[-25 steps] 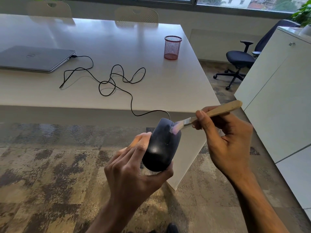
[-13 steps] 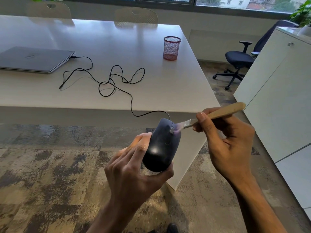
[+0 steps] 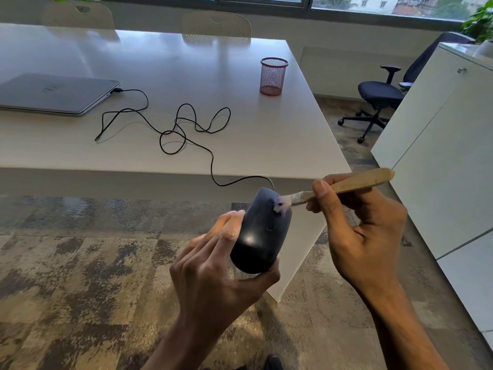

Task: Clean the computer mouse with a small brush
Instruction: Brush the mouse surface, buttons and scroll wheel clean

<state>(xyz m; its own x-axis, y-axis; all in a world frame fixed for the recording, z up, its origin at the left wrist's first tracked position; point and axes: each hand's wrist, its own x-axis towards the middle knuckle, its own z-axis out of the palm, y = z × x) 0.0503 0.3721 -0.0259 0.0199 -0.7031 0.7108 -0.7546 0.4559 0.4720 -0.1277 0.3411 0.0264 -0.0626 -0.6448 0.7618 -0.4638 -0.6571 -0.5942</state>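
Observation:
My left hand (image 3: pixel 213 271) holds a black wired computer mouse (image 3: pixel 260 233) in the air, below the table's front edge, with its top facing me. A small brush (image 3: pixel 344 185) with a wooden handle is pinched in my right hand (image 3: pixel 365 231). Its pale bristles press on the mouse's front right, near the buttons. The mouse's black cable (image 3: pixel 186 129) runs up over the table edge, loops across the top and plugs into a closed grey laptop (image 3: pixel 53 93).
The white table (image 3: pixel 293 134) carries a red mesh pen cup (image 3: pixel 272 76) at its right side. Two pale chairs stand behind it. A black office chair (image 3: pixel 378 97) and a white cabinet (image 3: pixel 440 156) are at the right. Patterned carpet lies below.
The brush has shifted slightly on the front of the mouse, its bristles now splayed on the right button area. My left hand and the mouse stay almost still.

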